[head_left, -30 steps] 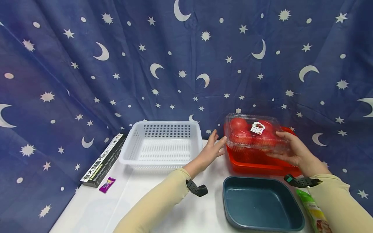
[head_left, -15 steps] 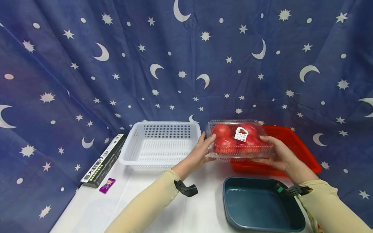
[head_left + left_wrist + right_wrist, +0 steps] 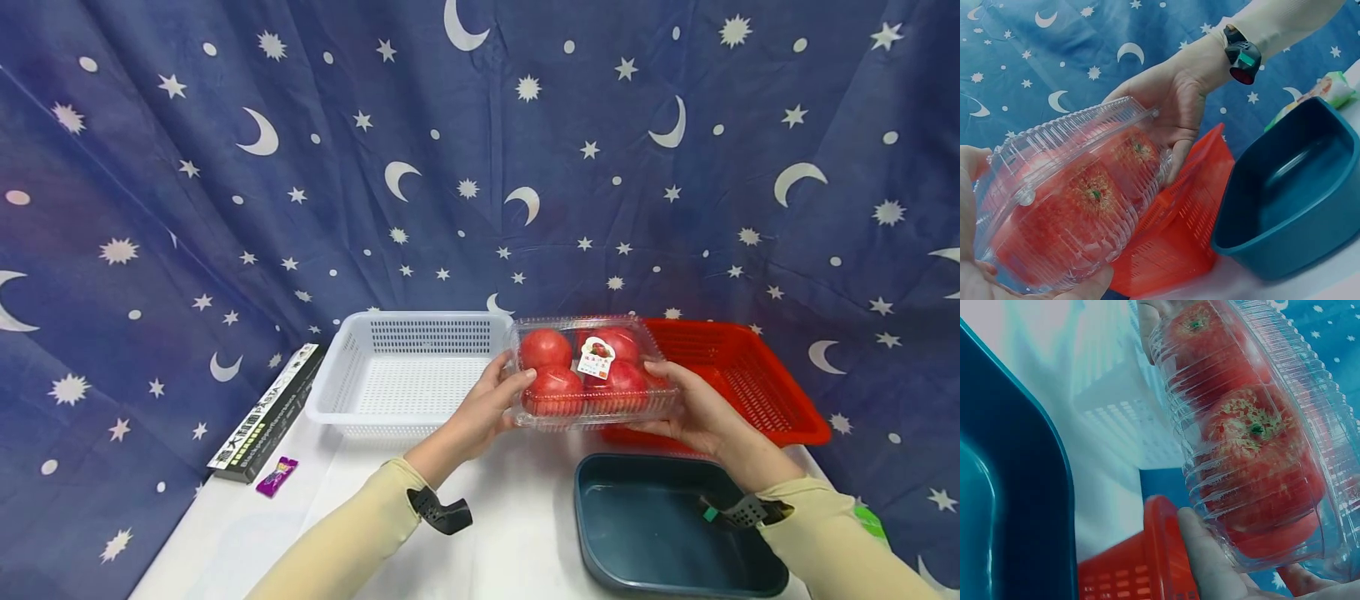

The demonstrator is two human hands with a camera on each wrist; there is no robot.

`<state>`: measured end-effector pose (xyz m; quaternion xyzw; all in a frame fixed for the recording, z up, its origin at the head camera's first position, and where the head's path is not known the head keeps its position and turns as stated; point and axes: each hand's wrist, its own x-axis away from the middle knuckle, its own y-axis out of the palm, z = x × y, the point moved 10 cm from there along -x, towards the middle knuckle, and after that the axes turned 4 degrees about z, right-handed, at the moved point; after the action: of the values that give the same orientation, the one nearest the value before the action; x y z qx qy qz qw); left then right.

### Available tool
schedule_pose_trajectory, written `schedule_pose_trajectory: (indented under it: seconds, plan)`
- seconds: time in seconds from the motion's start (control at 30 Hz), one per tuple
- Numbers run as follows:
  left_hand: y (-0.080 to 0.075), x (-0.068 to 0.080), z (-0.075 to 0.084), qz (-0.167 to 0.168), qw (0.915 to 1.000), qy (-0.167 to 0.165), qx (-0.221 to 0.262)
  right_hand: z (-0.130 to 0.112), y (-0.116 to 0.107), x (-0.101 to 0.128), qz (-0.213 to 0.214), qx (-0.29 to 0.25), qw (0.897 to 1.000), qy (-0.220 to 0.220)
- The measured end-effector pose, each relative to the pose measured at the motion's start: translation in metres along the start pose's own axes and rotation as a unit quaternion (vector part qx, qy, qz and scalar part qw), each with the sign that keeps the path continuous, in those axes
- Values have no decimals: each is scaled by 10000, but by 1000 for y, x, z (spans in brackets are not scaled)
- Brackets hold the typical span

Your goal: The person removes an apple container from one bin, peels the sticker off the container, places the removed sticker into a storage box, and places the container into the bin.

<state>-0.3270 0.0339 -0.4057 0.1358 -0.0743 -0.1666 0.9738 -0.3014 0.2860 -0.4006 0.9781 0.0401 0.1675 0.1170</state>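
Observation:
A clear plastic clamshell of red tomatoes with a small label on its lid is held in the air between both hands. My left hand grips its left end and my right hand grips its right end. It hangs above the table between the white basket and the red basket. The left wrist view shows the clamshell from below with the right hand on its far end. In the right wrist view the ridged underside of the clamshell fills the frame.
A dark teal tray sits at the front right of the white table. A long black box and a small purple packet lie at the left. A green packet peeks out at the far right. A starry blue cloth hangs behind.
The clamshell has come up off the red basket and moved left toward the white basket. My left hand, open a second ago, now grips its left end.

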Motion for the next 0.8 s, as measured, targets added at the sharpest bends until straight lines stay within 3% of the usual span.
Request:
schedule_pose_trajectory:
  seconds: [0.3,0.6,0.8]
  plan:
    - [-15,15,3,32,9995,86,-318,5,19,8,-344,112,9993,-91]
    - [-31,35,5,-95,9989,89,-461,14,31,17,-177,776,9968,-103]
    - [-44,54,7,-169,9971,123,-738,25,47,26,-309,1053,9940,23]
